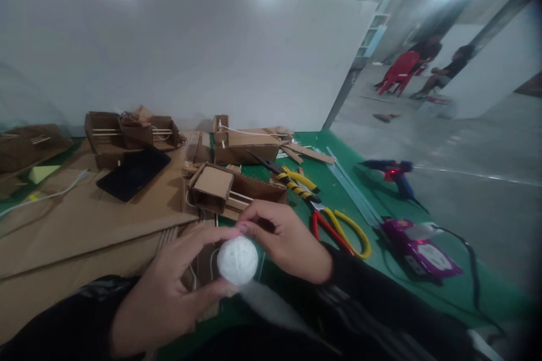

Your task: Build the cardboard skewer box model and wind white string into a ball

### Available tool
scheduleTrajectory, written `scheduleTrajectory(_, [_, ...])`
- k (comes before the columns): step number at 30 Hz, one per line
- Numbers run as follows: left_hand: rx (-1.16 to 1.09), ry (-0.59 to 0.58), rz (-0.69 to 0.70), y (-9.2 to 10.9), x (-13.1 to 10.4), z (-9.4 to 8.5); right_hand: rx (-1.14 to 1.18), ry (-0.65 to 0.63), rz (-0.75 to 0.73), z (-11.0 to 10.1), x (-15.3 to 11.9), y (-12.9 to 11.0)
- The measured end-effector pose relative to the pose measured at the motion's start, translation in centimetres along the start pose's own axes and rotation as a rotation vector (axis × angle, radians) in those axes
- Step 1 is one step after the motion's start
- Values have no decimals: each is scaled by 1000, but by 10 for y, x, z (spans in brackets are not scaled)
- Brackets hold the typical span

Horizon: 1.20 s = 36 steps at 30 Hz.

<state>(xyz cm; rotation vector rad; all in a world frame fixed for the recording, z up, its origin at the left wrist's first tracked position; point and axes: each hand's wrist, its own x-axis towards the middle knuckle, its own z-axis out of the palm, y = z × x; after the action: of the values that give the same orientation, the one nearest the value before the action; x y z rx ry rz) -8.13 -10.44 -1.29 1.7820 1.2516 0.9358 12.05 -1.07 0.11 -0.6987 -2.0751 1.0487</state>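
A round white spool of string [237, 260] is in front of me at the lower middle. My left hand [173, 276] grips it between thumb and fingers, at its top and bottom edges. At the top edge of the spool, the thumb and forefinger of my right hand [283, 240] are pinched together; whatever is between them is too small to make out. Just beyond the hands lies an open cardboard box [212, 180] with thin wooden sticks across it. White string hangs beside this box.
Pliers with yellow handles [349, 231] and red-handled pliers [332, 232] lie right of the box. Farther right are clear glue sticks [353, 189], a glue gun [393, 172] and a purple power strip [419, 248]. Cardboard sheets [105, 225] and a black tablet-like object [134, 173] lie left.
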Motion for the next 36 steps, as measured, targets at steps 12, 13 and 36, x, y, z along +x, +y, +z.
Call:
scheduleTrajectory(12, [-146, 66, -99, 5, 10, -1, -126, -190, -7, 12, -21, -1])
scheduleTrajectory(13, [-154, 71, -108, 4, 10, 0, -137, -197, -8, 11, -25, -5])
scheduleTrajectory(36, [-327, -124, -112, 2, 3, 3, -17, -123, -254, -10, -1, -18])
